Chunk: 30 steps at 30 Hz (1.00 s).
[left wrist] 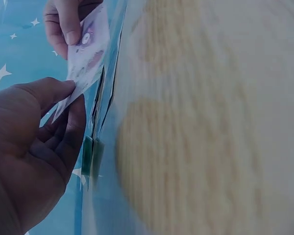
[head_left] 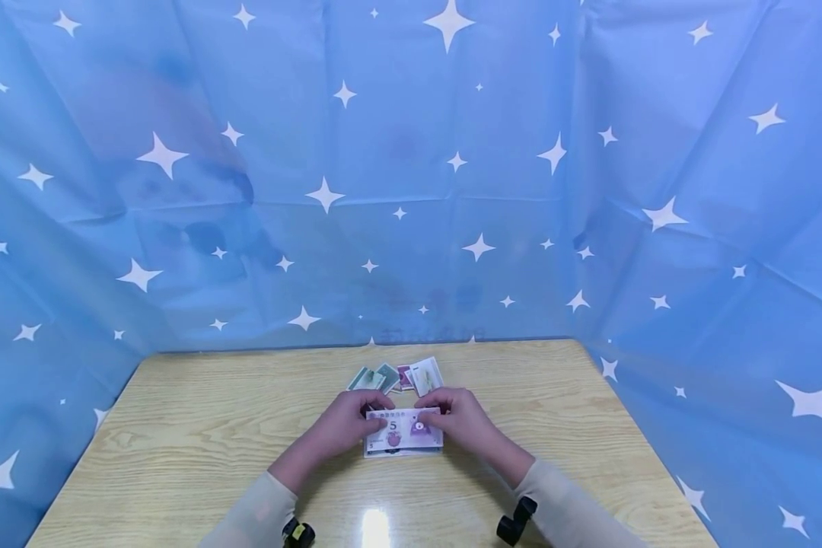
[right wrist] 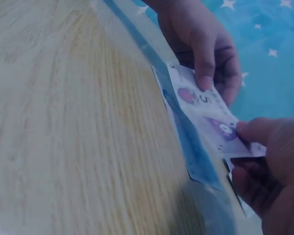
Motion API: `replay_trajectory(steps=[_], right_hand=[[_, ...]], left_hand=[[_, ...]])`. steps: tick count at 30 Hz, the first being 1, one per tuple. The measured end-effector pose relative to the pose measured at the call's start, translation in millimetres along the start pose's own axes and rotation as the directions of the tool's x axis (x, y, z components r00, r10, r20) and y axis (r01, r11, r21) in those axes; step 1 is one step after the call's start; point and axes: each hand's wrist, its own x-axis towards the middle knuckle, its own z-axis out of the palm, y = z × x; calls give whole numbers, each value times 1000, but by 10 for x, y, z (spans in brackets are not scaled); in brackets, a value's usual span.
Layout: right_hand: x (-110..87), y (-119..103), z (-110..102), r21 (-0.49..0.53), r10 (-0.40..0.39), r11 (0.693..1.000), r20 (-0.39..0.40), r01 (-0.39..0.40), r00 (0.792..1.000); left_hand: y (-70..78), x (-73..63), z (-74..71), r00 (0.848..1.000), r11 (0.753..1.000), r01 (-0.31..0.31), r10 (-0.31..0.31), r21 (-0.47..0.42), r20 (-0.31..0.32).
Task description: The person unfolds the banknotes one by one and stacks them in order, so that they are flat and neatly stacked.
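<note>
A person's left hand [head_left: 345, 423] and right hand [head_left: 460, 421] each pinch one end of a purple "5" banknote [head_left: 403, 430], thumbs on top, lifting it off a wooden table [head_left: 178, 449], just in front of several loose banknotes [head_left: 399, 376].

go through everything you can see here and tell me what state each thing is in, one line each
Purple 5 banknote: flat, face up, lifted at its upper edge, pinched at both ends.
Left hand: pinches the note's left end.
Right hand: pinches the note's right end.
Notes underneath: lying flat on the table, mostly covered.
Small pile of notes: loose and fanned, untouched, behind the hands.
Wooden table: bare wood, glare spot near front edge.
</note>
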Motion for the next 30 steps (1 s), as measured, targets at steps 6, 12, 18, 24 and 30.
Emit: replay_trajectory(steps=[6,12,18,24,30], right_hand=[[-6,-8,35,-22,-7,1000,15,7,1000],[-1,-1,54,-61,-30,998,34,32,999],[-4,20,66,-102,-38,994,44,42,998],[0,60,92,-145,-78,986,39,83,996],[7,93,125,-259,-109,959,43,117,993]], left_hand=[[5,-11,-26,1000,999,1,-2,35,29],[10,-16,-28,999,993,-19,13,113,53],[8,3,-9,997,983,-38,25,177,73],[5,16,6,997,974,-34,17,222,78],[-2,23,33,997,954,-39,17,297,76]])
